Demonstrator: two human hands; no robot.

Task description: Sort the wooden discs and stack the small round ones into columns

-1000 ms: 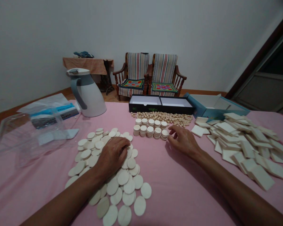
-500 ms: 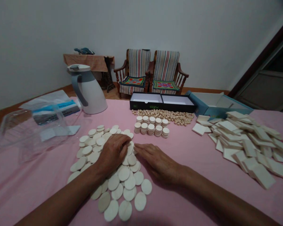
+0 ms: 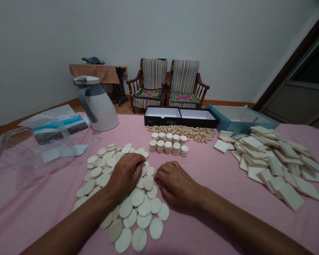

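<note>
A heap of pale wooden discs (image 3: 122, 198) lies on the pink tablecloth (image 3: 202, 226) in front of me. My left hand (image 3: 126, 173) rests palm down on top of the heap, fingers curled over the discs. My right hand (image 3: 175, 184) sits at the heap's right edge, fingers curled under and touching the outer discs; what they pinch is hidden. Beyond the hands stand several short stacks of small discs (image 3: 168, 143), and behind those a spread of small wooden beads (image 3: 194, 132).
A pile of pale square tiles (image 3: 276, 163) covers the right side. A black tray box (image 3: 180, 117) and a blue box (image 3: 239, 118) sit at the back. A white jug (image 3: 97, 104) and clear plastic packaging (image 3: 29, 148) are at the left. Two striped chairs (image 3: 167, 83) stand behind.
My right hand has come back from the small stacks to the right edge of the disc heap and curled its fingers. My left hand stays on the heap.
</note>
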